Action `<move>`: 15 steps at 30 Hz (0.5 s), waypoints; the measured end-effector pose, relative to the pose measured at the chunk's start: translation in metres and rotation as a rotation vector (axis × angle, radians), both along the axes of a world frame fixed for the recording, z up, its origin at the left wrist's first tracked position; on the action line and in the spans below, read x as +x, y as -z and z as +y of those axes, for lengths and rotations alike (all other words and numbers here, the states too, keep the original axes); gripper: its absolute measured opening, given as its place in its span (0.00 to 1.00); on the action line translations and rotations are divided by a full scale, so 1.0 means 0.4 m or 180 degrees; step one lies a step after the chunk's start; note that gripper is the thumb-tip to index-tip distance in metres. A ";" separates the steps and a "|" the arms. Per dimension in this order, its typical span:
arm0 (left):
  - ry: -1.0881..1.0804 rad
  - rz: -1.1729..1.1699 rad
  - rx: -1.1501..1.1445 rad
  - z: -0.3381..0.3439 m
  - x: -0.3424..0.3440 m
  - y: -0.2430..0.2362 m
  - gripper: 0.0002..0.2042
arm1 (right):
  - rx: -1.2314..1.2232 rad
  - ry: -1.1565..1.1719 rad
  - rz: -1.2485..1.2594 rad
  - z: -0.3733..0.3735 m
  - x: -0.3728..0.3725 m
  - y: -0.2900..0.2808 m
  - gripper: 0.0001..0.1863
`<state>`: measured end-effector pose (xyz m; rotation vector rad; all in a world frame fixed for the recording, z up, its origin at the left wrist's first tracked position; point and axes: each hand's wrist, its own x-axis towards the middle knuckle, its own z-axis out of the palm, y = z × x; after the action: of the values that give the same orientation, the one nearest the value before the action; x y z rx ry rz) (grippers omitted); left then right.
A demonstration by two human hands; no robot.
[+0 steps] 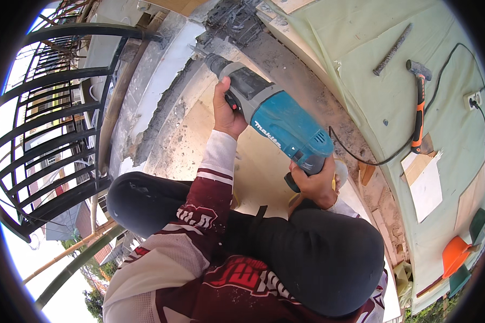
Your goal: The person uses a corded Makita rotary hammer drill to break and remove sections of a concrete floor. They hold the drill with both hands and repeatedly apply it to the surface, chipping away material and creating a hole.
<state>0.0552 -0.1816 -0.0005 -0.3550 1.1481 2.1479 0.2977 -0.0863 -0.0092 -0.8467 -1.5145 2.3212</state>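
A teal and grey rotary hammer drill (288,121) lies slantwise in front of me, its front end toward the upper left. My left hand (228,112) is closed around the grip just behind its front end. At the rear, my right hand (317,185) wraps around the back handle, most of which the fingers and the housing hide. The pointed bit (198,51) reaches the chipped edge of a white slab (172,64); whether it touches there I cannot tell. From the tool's back end a black cord (380,163) trails off to the right.
Black metal railing (64,107) stands along the left, beside a wooden pole (116,97). On the pale green sheet (355,54) at right lie a hammer (419,107), a rusty chisel (393,48), a socket with a plug (473,100) and a white board piece (427,185). An orange blade-like piece (454,255) sits lower right.
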 end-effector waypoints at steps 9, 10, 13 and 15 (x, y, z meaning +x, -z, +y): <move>-0.0097 0.0018 0.0381 0.008 -0.011 0.005 0.32 | 0.1082 -0.0546 -0.0070 0.084 -0.018 -0.081 0.48; -0.0170 -0.0046 0.0409 0.014 -0.012 -0.002 0.33 | 0.1259 -0.0650 -0.0083 0.101 -0.025 -0.099 0.48; -0.0237 0.0072 0.0461 0.030 -0.020 -0.021 0.34 | 0.1668 -0.0866 -0.0100 0.146 -0.041 -0.147 0.50; -0.0346 0.0055 0.0386 0.036 -0.022 -0.025 0.34 | 0.1739 -0.0931 -0.0219 0.159 -0.045 -0.175 0.50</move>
<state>0.0462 -0.1674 0.0095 -0.3519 1.0232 2.3072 0.2795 -0.0226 0.0606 -0.5919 -2.2778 1.8901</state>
